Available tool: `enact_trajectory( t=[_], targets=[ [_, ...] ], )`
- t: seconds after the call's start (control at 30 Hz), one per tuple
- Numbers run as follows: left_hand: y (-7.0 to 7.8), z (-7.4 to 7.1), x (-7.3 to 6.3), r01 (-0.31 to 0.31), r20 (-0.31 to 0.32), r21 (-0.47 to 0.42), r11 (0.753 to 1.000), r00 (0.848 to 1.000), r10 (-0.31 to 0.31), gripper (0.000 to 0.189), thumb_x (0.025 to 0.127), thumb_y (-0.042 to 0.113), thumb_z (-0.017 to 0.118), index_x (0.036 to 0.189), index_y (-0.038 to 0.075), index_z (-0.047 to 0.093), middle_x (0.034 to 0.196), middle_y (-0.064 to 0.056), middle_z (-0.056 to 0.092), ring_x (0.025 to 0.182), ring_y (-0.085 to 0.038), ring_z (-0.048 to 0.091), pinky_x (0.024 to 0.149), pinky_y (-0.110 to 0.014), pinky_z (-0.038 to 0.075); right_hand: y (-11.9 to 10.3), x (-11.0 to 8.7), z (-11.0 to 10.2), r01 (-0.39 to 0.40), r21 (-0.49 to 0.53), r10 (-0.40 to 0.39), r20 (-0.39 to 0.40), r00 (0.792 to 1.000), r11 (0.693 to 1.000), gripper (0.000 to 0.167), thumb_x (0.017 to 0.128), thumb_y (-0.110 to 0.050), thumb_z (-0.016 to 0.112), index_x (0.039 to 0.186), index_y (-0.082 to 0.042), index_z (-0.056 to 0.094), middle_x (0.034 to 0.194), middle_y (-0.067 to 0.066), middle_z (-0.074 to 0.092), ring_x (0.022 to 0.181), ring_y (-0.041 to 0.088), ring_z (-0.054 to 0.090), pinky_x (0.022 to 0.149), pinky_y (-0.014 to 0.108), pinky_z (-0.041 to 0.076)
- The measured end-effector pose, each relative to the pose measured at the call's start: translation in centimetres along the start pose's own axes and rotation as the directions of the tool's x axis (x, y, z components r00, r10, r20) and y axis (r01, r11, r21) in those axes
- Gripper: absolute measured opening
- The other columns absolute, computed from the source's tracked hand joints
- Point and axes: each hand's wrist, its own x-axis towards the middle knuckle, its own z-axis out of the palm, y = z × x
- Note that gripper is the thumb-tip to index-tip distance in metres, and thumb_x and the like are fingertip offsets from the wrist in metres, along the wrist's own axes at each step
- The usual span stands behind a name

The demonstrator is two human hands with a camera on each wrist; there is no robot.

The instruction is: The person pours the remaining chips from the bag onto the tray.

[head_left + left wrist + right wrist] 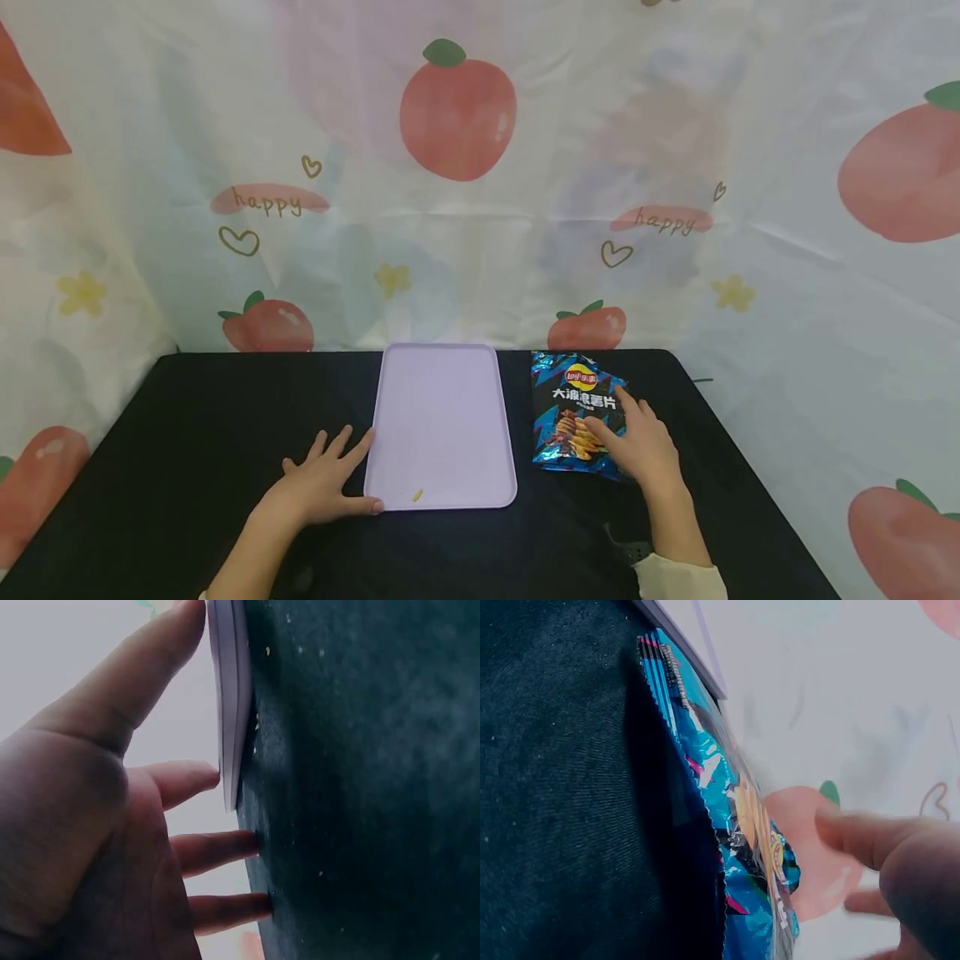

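Note:
A pale lilac tray (442,417) lies flat on the black table, with a small yellow crumb (417,495) near its front edge. My left hand (322,487) is spread at the tray's left side, thumb by the near corner and index fingertip at the edge. In the left wrist view the thumb and index finger reach to the tray's rim (232,712). Right of the tray lies a blue and black bag of potato chips (555,454). My right hand (647,446) hovers at the bag's right side, fingers extended; the right wrist view shows a gap between thumb and bag (705,776).
Black cloth (225,417) covers the table, and pale crumbs dot it in the left wrist view. Behind the table hangs a light curtain (465,267) printed with fruit and hearts. A small dark object (628,546) sits by the right wrist.

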Motion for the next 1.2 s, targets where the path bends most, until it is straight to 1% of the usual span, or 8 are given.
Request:
enact_trajectory(
  t=[0.2, 0.43, 0.57, 0.7, 0.83, 0.93, 1.07, 1.2],
  targets=[
    [0.1, 0.3, 0.2, 0.028, 0.014, 0.011, 1.000, 1.000, -0.028, 0.112, 0.072, 0.073, 0.072, 0.159, 0.019, 0.028, 0.161, -0.026, 0.024, 0.142, -0.062, 0.016, 0.088, -0.090, 0.016, 0.8, 0.4, 0.4, -0.140, 0.098, 0.134, 0.068, 0.989, 0.985, 0.092, 0.095, -0.058, 0.054, 0.157, -0.001, 0.018, 0.149, 0.038, 0.035, 0.129, 0.058, 0.039, 0.101, 0.072, 0.035],
    [0.2, 0.4, 0.4, 0.032, 0.007, 0.019, 0.999, 0.999, -0.032, 0.112, 0.071, 0.074, 0.072, 0.159, 0.020, 0.027, 0.161, -0.025, 0.022, 0.143, -0.062, 0.015, 0.089, -0.091, 0.014, 2.4, 1.2, 1.3, -0.187, 0.237, 0.183, 0.040, 0.982, 0.953, 0.080, 0.098, -0.036, 0.058, 0.157, 0.002, 0.019, 0.140, 0.038, 0.046, 0.124, 0.052, 0.048, 0.097, 0.065, 0.043],
    [0.2, 0.4, 0.3, 0.035, 0.011, 0.019, 0.999, 0.999, -0.035, 0.112, 0.071, 0.074, 0.072, 0.159, 0.020, 0.028, 0.162, -0.026, 0.021, 0.143, -0.062, 0.014, 0.089, -0.091, 0.014, 2.8, 1.5, 1.9, -0.196, 0.370, 0.222, -0.029, 0.975, 0.908, 0.069, 0.099, -0.024, 0.059, 0.155, 0.002, 0.028, 0.134, 0.034, 0.052, 0.118, 0.046, 0.052, 0.090, 0.058, 0.048],
    [0.2, 0.4, 0.3, 0.036, 0.018, 0.019, 0.999, 0.999, -0.037, 0.112, 0.071, 0.073, 0.072, 0.159, 0.019, 0.028, 0.162, -0.026, 0.021, 0.143, -0.061, 0.013, 0.089, -0.091, 0.014, 2.8, 1.6, 2.3, -0.193, 0.504, 0.271, -0.087, 0.958, 0.842, 0.058, 0.100, -0.020, 0.059, 0.153, -0.005, 0.039, 0.130, 0.026, 0.058, 0.109, 0.035, 0.058, 0.079, 0.040, 0.051],
    [0.3, 0.3, 0.3, 0.038, 0.019, 0.020, 0.999, 0.999, -0.039, 0.112, 0.072, 0.073, 0.072, 0.159, 0.020, 0.028, 0.162, -0.025, 0.021, 0.143, -0.061, 0.014, 0.089, -0.090, 0.014, 2.1, 1.5, 2.1, -0.161, 0.643, 0.306, -0.119, 0.945, 0.748, 0.050, 0.102, -0.021, 0.058, 0.150, -0.014, 0.046, 0.134, 0.020, 0.058, 0.115, 0.027, 0.058, 0.077, 0.022, 0.049],
    [0.3, 0.2, 0.3, 0.041, 0.016, 0.020, 0.999, 0.999, -0.041, 0.111, 0.071, 0.073, 0.073, 0.159, 0.020, 0.028, 0.162, -0.025, 0.022, 0.143, -0.061, 0.014, 0.090, -0.090, 0.015, 1.4, 1.3, 1.5, -0.100, 0.716, 0.305, -0.163, 0.938, 0.691, 0.047, 0.102, -0.022, 0.059, 0.147, -0.018, 0.051, 0.130, 0.014, 0.060, 0.112, 0.017, 0.057, 0.077, 0.014, 0.046],
    [0.3, 0.1, 0.2, 0.043, 0.016, 0.020, 0.999, 0.999, -0.043, 0.111, 0.071, 0.073, 0.073, 0.159, 0.020, 0.028, 0.161, -0.025, 0.022, 0.143, -0.061, 0.015, 0.090, -0.090, 0.015, 0.2, 0.9, 0.8, 0.001, 0.757, 0.278, -0.240, 0.930, 0.653, 0.042, 0.100, -0.023, 0.062, 0.142, -0.020, 0.058, 0.114, 0.001, 0.066, 0.099, 0.006, 0.059, 0.077, 0.011, 0.048],
    [0.2, 0.2, 0.3, 0.042, 0.014, 0.022, 0.999, 0.999, -0.042, 0.111, 0.071, 0.073, 0.073, 0.159, 0.020, 0.029, 0.161, -0.025, 0.023, 0.143, -0.061, 0.015, 0.089, -0.090, 0.016, -1.2, 0.5, 0.1, 0.132, 0.770, 0.204, -0.324, 0.924, 0.625, 0.039, 0.099, -0.019, 0.064, 0.138, -0.019, 0.062, 0.099, -0.007, 0.067, 0.091, 0.005, 0.063, 0.077, 0.012, 0.050]
  ],
)
